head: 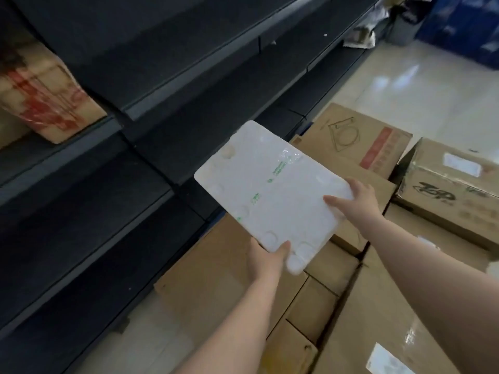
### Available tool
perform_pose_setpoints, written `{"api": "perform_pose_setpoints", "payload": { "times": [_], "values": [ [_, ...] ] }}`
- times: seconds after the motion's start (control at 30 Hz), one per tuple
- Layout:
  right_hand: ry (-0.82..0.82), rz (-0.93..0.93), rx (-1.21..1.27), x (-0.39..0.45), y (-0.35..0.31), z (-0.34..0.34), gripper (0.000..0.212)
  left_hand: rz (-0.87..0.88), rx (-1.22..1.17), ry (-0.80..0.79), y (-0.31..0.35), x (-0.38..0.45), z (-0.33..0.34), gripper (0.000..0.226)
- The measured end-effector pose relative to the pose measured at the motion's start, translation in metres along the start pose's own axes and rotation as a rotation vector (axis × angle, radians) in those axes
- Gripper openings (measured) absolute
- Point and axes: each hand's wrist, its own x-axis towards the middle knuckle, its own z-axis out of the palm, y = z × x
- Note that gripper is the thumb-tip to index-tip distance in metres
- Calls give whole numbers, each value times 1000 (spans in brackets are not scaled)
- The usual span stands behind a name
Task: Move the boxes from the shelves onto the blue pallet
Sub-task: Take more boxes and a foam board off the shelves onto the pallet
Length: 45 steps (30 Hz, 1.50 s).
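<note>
— Above the stacked cartons, what was being held?

— From the head camera, a flat white foam box (272, 194), lid up and tilted, was carried in mid-air between both hands. The left hand (266, 261) was closed on its near corner, thumb on top. The right hand (356, 199) was clamped on the right edge, fingers curled round it.

— Where did it sit in the scene?

— It hung beside dark shelves (151, 85), over brown cardboard boxes (348, 287) packed close together on the floor. A small strip of blue showed under those boxes near the shelf foot; whether that was the pallet could not be told.

— Anything left on the shelves?

— One cardboard box with red print (40, 95) stood on a shelf at far left, well apart from the hands.
</note>
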Motion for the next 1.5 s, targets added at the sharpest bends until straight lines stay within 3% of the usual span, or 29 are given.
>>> {"api": "perform_pose_setpoints", "payload": {
  "times": [0.3,0.53,0.8,0.97,1.17,1.5],
  "values": [
    [77,61,-10,134,111,48,67,-26,154,-149,-73,140,87,61],
    [-62,126,-221,172,179,98,69,-105,157,-203,-139,173,95,25],
    [-129,152,-361,182,192,121,76,-148,73,-293,-149,171,78,26],
    [-38,144,-389,175,186,135,78,-158,140,-231,-152,179,67,41],
    [56,-68,-651,126,139,147,65,-59,243,-122,-120,173,31,40],
    [-142,-369,-391,-12,-92,97,37,249,226,124,87,51,-119,26]
  ]
}}
